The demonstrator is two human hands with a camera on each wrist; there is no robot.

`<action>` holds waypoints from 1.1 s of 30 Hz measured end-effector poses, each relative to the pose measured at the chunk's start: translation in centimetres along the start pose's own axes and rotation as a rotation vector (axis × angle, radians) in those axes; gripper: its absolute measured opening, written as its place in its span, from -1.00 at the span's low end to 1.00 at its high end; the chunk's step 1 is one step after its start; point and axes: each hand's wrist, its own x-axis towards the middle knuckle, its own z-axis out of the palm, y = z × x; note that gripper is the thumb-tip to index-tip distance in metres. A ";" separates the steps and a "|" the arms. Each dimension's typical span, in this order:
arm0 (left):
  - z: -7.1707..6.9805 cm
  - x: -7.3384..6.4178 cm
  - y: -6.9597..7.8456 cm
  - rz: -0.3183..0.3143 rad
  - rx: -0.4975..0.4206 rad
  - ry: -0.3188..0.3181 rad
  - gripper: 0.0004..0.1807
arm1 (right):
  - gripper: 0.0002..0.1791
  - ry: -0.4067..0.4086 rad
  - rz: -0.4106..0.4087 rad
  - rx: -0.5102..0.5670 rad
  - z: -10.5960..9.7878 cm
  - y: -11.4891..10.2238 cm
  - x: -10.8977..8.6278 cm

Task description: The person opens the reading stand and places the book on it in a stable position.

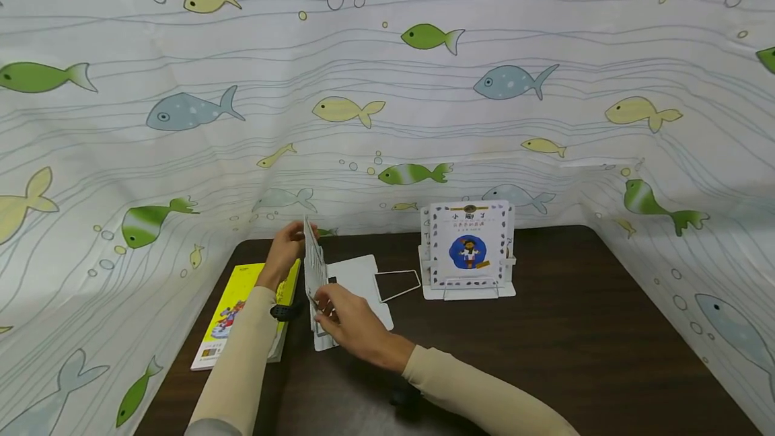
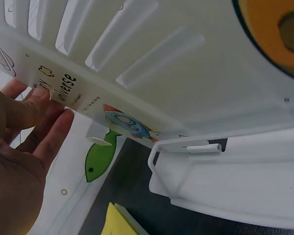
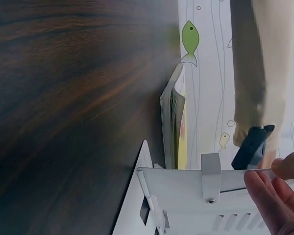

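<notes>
While you sit at the one dark wooden table, hemmed on three sides by a single fish-print cloth, you have two white book stands and two books in front of you.

One book stand is set up at the middle back of the table and carries a white-covered book, upright and facing you. The second book stand is the one you are working on, left of centre. Its base plate lies flat on the wood, its long axis running from you toward the cloth, and its slotted back panel is raised nearly upright, seen edge-on, with its printed face turned toward your left. One wire page holder lies flat on the table at its right, pointing toward the loaded stand.

Your yellow book lies flat just left of that stand, its long axis also running away from you, partly under your left forearm.

Your left hand rests against the top part of the raised panel, fingers nearly straight and spread flat on it. Your right hand pinches the panel's lower edge between thumb and fingertips.
</notes>
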 end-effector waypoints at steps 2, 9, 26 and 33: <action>0.1 0.2 0.1 -0.005 0.007 -0.003 -0.61 | -0.71 0.002 0.001 -0.006 0.2 -0.1 0.1; 0.2 -0.9 -0.1 -0.011 0.011 0.042 -0.52 | -0.70 0.015 0.015 0.010 0.3 -0.1 0.0; 2.6 -13.0 2.6 0.228 -0.058 0.032 -0.54 | -0.69 0.044 0.048 0.108 0.4 0.4 0.3; 3.6 -13.8 2.9 0.320 -0.021 0.085 -0.32 | -0.67 -0.006 0.089 0.165 -0.1 1.0 0.6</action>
